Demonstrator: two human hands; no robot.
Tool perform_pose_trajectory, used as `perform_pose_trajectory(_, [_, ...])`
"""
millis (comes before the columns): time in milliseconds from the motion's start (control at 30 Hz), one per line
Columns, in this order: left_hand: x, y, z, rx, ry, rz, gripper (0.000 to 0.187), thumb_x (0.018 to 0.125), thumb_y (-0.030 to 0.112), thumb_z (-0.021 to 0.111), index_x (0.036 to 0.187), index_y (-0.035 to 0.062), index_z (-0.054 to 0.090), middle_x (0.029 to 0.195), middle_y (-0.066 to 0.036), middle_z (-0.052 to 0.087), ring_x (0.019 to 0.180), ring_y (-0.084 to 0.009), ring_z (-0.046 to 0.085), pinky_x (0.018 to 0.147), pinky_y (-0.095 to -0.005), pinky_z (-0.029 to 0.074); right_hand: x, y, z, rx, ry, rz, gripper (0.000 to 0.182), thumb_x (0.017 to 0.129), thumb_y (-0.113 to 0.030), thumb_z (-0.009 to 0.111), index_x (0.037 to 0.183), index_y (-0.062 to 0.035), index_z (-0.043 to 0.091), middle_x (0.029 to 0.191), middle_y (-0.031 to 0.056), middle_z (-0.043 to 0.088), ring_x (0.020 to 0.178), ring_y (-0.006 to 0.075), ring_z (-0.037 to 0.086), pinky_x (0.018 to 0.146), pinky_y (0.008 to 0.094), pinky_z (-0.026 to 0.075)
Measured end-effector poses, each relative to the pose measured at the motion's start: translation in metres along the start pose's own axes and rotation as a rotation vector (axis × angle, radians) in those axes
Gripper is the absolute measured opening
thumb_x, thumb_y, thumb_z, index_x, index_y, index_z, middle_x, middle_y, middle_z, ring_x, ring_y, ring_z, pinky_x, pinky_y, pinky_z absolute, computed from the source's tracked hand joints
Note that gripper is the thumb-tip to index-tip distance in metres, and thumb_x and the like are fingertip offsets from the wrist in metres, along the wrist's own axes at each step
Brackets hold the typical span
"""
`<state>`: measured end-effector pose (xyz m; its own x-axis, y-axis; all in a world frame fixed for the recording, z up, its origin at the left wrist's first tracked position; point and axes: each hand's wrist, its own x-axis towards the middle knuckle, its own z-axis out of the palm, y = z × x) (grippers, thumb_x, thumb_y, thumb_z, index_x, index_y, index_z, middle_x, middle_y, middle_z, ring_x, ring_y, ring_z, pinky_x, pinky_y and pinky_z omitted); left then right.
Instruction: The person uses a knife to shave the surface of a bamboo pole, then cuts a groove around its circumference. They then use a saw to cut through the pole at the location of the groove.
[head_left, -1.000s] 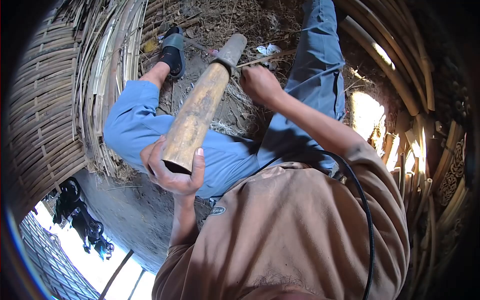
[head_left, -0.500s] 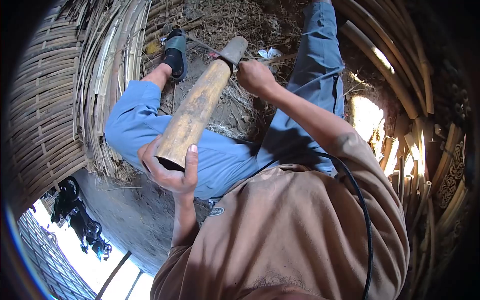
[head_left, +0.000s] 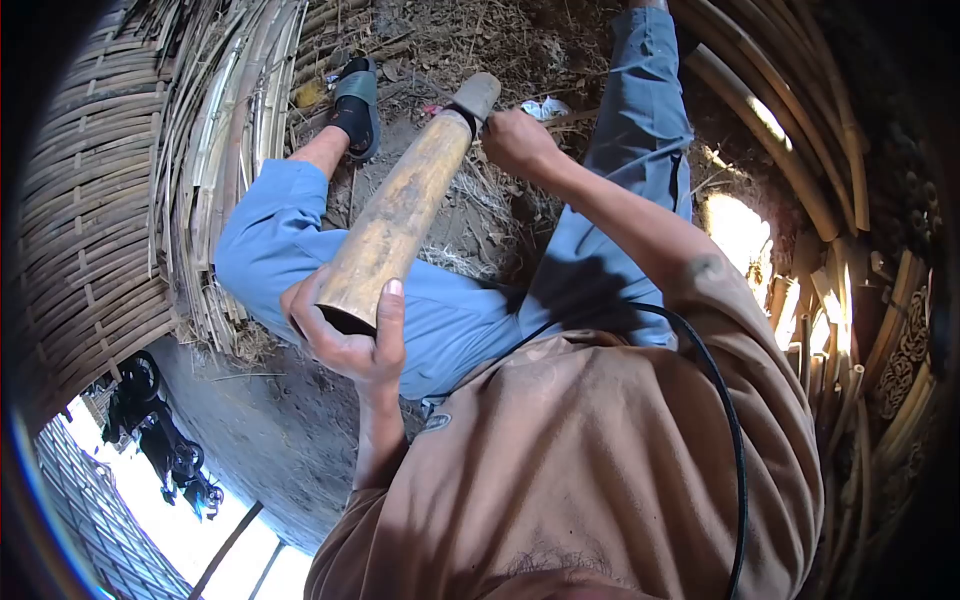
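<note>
A thick bamboo tube (head_left: 395,220) lies slantwise above my lap, its hollow dark end toward me. My left hand (head_left: 350,340) is wrapped round this near end, with the thumb along the right side. Near the far end, my right hand (head_left: 517,145) is closed in a fist beside the tube. It seems to grip a knife, of which a dark, thin blade (head_left: 462,115) crosses the tube; the handle is hidden in the fist. Beyond the blade the tube's tip (head_left: 478,92) is greyer.
My legs in blue trousers (head_left: 270,235) are spread on the dirt ground. Split bamboo strips (head_left: 225,130) and a woven bamboo panel (head_left: 85,200) lie to the left. Bamboo poles (head_left: 770,115) curve along the right. A motorcycle (head_left: 170,445) stands at lower left. A black cable (head_left: 725,400) hangs over my shirt.
The bamboo tube and both hands have shifted slightly right. Less of the blade sticks out to the left beyond the tube. My left hand keeps its grip.
</note>
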<state>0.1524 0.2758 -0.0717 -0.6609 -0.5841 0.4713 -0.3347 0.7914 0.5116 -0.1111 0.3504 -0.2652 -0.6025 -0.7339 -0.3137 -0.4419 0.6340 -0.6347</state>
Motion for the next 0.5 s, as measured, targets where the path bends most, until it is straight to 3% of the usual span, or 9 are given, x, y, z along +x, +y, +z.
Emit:
perform_pose_trajectory(200, [0.000, -0.002, 0.005, -0.039, 0.059, -0.081, 0.049, 0.077, 0.024, 0.081, 0.112, -0.0028, 0.060, 0.103, -0.014, 0.058, 0.094, -0.0287, 0.059, 0.086, -0.0406, 0.049, -0.090, -0.033, -0.020, 0.056, 0.063, -0.136, 0.028, 0.090, -0.016, 0.056, 0.079, 0.0042, 0.071, 0.079, 0.0299, 0.070, 0.079, 0.0461, 0.071, 0.075, 0.0543, 0.058])
perform_pose_trajectory(300, [0.002, 0.003, 0.007, -0.029, 0.109, -0.153, 0.046, 0.078, 0.021, 0.079, 0.112, -0.0037, 0.060, 0.102, -0.014, 0.060, 0.093, -0.0276, 0.060, 0.086, -0.0385, 0.050, -0.045, -0.008, 0.019, 0.081, 0.105, -0.030, 0.028, 0.092, -0.019, 0.056, 0.082, 0.0047, 0.067, 0.080, 0.0302, 0.068, 0.080, 0.0470, 0.069, 0.076, 0.0553, 0.055])
perform_pose_trajectory(367, [0.006, -0.002, 0.009, -0.052, 0.146, -0.208, 0.045, 0.079, 0.020, 0.079, 0.112, -0.0044, 0.060, 0.103, -0.015, 0.060, 0.094, -0.0276, 0.060, 0.086, -0.0383, 0.050, -0.030, -0.016, 0.017, 0.108, 0.160, -0.065, 0.028, 0.090, -0.017, 0.055, 0.080, 0.0059, 0.068, 0.080, 0.0313, 0.068, 0.080, 0.0475, 0.069, 0.077, 0.0557, 0.056])
perform_pose_trajectory(500, [0.011, -0.020, 0.000, -0.086, 0.139, -0.239, 0.042, 0.081, 0.018, 0.077, 0.112, -0.0054, 0.060, 0.104, -0.016, 0.061, 0.096, -0.0269, 0.059, 0.087, -0.0387, 0.050, -0.052, -0.038, -0.001, 0.190, 0.073, -0.098, 0.028, 0.091, -0.016, 0.055, 0.079, 0.0057, 0.068, 0.077, 0.0310, 0.067, 0.077, 0.0477, 0.069, 0.075, 0.0558, 0.056])
